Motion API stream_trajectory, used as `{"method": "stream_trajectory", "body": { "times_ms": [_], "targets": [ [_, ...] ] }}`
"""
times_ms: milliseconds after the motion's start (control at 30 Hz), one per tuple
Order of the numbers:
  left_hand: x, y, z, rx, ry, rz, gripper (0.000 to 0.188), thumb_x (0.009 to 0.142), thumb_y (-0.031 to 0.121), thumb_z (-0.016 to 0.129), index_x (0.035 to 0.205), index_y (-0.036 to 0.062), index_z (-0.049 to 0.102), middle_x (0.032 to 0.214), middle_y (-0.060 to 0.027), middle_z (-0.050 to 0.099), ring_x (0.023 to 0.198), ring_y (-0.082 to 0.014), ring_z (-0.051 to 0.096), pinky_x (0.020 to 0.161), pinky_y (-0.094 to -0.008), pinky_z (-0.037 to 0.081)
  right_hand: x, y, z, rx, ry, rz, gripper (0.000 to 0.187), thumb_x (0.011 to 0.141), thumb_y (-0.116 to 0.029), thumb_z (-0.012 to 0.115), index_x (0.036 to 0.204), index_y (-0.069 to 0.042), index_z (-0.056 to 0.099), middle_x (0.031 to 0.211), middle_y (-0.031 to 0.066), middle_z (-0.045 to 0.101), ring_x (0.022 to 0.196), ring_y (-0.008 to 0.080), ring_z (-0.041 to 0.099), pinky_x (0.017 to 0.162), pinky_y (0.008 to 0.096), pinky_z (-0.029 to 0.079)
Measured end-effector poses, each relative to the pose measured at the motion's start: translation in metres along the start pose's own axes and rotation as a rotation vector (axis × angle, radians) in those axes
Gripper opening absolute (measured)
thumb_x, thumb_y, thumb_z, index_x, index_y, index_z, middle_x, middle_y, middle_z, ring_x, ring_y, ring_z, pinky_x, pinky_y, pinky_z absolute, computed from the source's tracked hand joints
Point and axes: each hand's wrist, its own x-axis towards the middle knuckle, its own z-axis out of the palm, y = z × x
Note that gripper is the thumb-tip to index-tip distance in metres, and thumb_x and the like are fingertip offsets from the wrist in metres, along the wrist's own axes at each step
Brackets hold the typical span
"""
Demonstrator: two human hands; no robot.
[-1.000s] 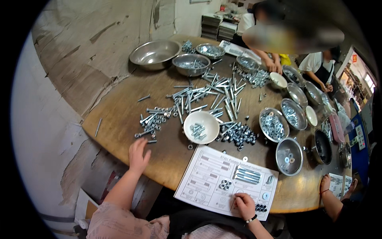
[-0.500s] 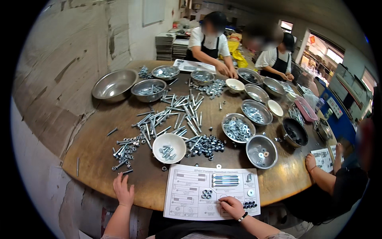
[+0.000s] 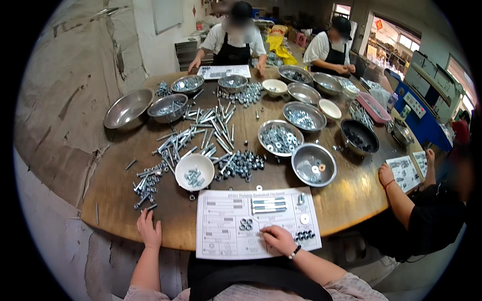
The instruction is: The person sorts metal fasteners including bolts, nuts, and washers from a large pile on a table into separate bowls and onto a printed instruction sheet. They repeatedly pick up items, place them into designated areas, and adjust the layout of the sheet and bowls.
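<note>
A white printed hardware sheet (image 3: 213, 246) lies at the near table edge in front of me. Long bolts (image 3: 268, 204), a set of nuts (image 3: 246, 224), a washer (image 3: 305, 219), a metal sleeve (image 3: 301, 199) and dark nuts (image 3: 305, 235) rest on it. My right hand (image 3: 279, 240) rests on the sheet, fingers pressed together; whatever they may pinch is hidden. Left of the sheet, my left hand (image 3: 149, 231) lies open at the table edge, thumb apart, fingertips close to a short bolt (image 3: 151, 207). Whether they touch it I cannot tell.
Beyond the sheet are a white bowl of bolts (image 3: 195, 163), piled long bolts (image 3: 218, 131), heaped nuts (image 3: 241, 164) and steel bowls of washers (image 3: 280, 139). A steel bowl (image 3: 314, 165) stands close behind the sheet. Co-workers sit across and at right (image 3: 394, 183).
My view has shifted, so the table sits further up and left. Across the table, a co-worker has straightened and spread both hands apart. My hands keep nearly the same places.
</note>
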Motion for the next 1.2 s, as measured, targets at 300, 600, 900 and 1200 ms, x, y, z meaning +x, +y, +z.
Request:
{"method": "stream_trajectory", "body": {
  "times_ms": [300, 600, 900, 1200],
  "targets": [
    [-0.002, 0.049, -0.004, -0.280, 0.026, 0.026, 0.045, 0.075, 0.008, 0.056, 0.118, 0.0007, 0.047, 0.125, -0.0163, 0.043, 0.116, -0.0322, 0.040, 0.096, -0.0387, 0.033, -0.002, -0.018, -0.019, 0.269, -0.078, 0.166, 0.027, 0.085, -0.018, 0.056, 0.106, -0.002, 0.058, 0.084, 0.0064, 0.061, 0.069, 0.0119, 0.058, 0.065, 0.0244, 0.047],
    [-0.005, 0.125, -0.003, -0.985, -0.556, -0.287, 0.044, 0.082, 0.010, 0.053, 0.122, -0.0041, 0.042, 0.125, -0.0162, 0.044, 0.114, -0.0234, 0.044, 0.095, -0.0321, 0.036, -0.035, 0.021, -0.103, -0.193, 0.501, 0.015, 0.024, 0.081, -0.011, 0.057, 0.104, -0.002, 0.057, 0.092, 0.0121, 0.057, 0.080, 0.0212, 0.056, 0.073, 0.0291, 0.046],
    [0.005, 0.136, -0.007, -0.866, -0.675, -0.395, 0.050, 0.085, 0.019, 0.053, 0.125, -0.0075, 0.040, 0.126, -0.0197, 0.045, 0.116, -0.0249, 0.044, 0.095, -0.0315, 0.035, -0.062, 0.063, -0.113, 0.058, 0.409, 0.253, 0.034, 0.088, -0.014, 0.051, 0.118, 0.001, 0.049, 0.110, 0.0133, 0.058, 0.098, 0.0189, 0.055, 0.085, 0.0283, 0.042],
    [0.001, 0.127, -0.002, -0.885, -0.697, -0.404, 0.048, 0.086, 0.019, 0.052, 0.126, -0.0058, 0.040, 0.126, -0.0176, 0.045, 0.117, -0.0237, 0.043, 0.097, -0.0321, 0.034, -0.058, 0.055, -0.115, 0.207, 0.414, 0.295, 0.031, 0.090, -0.013, 0.048, 0.117, 0.002, 0.050, 0.109, 0.0090, 0.057, 0.100, 0.0149, 0.052, 0.086, 0.0266, 0.041]
  ]
}}
